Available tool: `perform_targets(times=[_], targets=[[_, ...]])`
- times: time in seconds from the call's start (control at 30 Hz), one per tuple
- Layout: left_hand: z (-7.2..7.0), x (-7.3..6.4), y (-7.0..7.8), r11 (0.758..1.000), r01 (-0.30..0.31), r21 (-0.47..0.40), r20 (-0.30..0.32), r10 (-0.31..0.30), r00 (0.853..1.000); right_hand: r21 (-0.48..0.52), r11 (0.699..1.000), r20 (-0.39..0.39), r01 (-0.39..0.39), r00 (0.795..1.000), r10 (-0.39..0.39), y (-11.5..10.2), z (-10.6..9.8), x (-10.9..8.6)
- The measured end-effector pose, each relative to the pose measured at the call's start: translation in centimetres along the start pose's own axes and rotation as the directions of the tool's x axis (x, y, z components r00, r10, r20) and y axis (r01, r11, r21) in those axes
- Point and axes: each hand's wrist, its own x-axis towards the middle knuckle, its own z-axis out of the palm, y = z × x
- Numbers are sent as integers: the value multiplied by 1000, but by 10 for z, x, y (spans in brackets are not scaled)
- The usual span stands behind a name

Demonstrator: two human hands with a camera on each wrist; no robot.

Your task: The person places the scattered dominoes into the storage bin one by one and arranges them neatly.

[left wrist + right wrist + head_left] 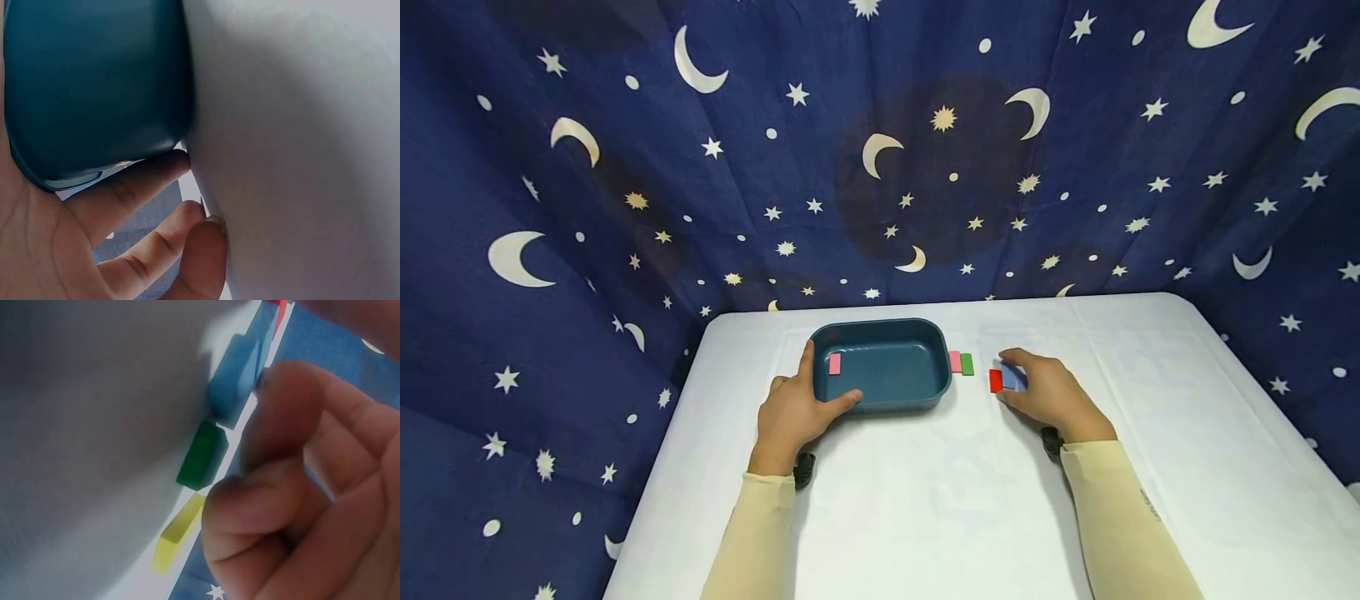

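A teal plastic container [887, 402] stands on the table with a pink block [835, 364] inside it. My left hand [790, 414] grips its near-left corner, thumb at the near rim and fingers along the left end. Curved over a red block [996, 381] and a blue block [1013, 377] is my right hand [1051, 393]. Its thumb tip is right at the red block; the index fingertip shows apart from it, beyond the blue one. In the right wrist view, a green block [201, 456] and a yellow block [178, 534] line up past the blue one, hidden from above by the hand.
Between the container and my right hand, another pink block [956, 362] and a green block [967, 364] lie side by side, the pink one close to the container's right end. A dark blue curtain [820, 150] with moons and stars hangs behind the white table [917, 517].
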Motion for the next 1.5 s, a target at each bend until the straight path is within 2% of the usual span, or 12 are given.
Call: perform_targets(times=[0.33,0.63,0.77,1.13,1.5], targets=[[-5,2,1,1000,-9,4,-3,9,1000,15,999,46,-45,998,44,0,-8,0],[0,4,2,1000,-10,12,7,10,1000,42,999,20,26,999,-27,9,-8,-3],[-1,4,2,1000,-13,7,-9,13,1000,43,997,8,63,998,-63,10,-8,-2],[-1,4,3,1000,-7,8,8,6,1000,61,997,0,39,999,-39,11,-5,-2],[0,1,0,1000,4,9,4,-4,1000,49,997,-5,53,999,-53,9,-2,1]])
